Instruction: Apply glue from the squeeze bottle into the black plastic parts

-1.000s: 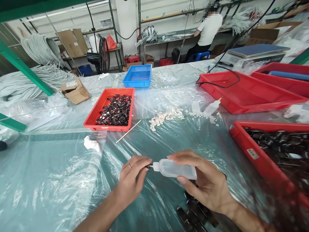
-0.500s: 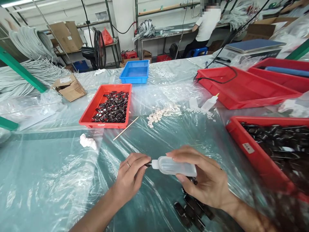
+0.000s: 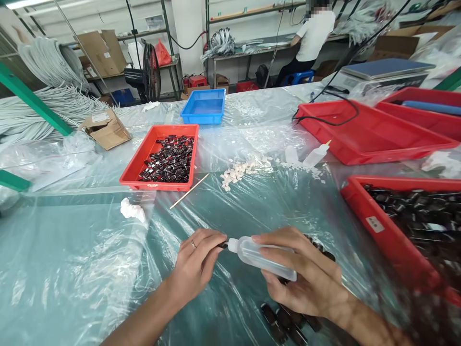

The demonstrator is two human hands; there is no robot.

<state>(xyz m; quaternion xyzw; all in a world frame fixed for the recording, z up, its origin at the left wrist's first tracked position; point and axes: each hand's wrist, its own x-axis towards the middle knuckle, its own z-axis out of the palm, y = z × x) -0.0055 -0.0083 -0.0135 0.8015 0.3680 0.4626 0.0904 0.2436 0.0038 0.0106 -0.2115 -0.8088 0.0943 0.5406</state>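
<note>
Between the thumb and fingers of my left hand (image 3: 198,257) is a small black part (image 3: 224,244), mostly covered by the fingertips. My right hand (image 3: 304,269) grips a translucent squeeze bottle (image 3: 264,258), tilted so that its white cap end points left and touches or nearly touches the black part. Whether anything leaves the bottle's tip cannot be seen. Under and beside my right hand, several black parts (image 3: 284,323) lie loose on the plastic-covered table (image 3: 201,317), partly hidden by the hand.
A red tray (image 3: 158,185) of small black parts stands ahead, a blue tray (image 3: 202,118) behind it. Pale chips (image 3: 236,172), a thin stick (image 3: 189,191), crumpled tissue (image 3: 132,210) and another bottle (image 3: 317,154) lie ahead. At right is a filled red tray (image 3: 363,211). A person (image 3: 313,36) sits beyond.
My right hand has turned the bottle so its base sits lower and further right, with the fingers shifted along it. My left hand keeps its pinch. The view has shifted slightly.
</note>
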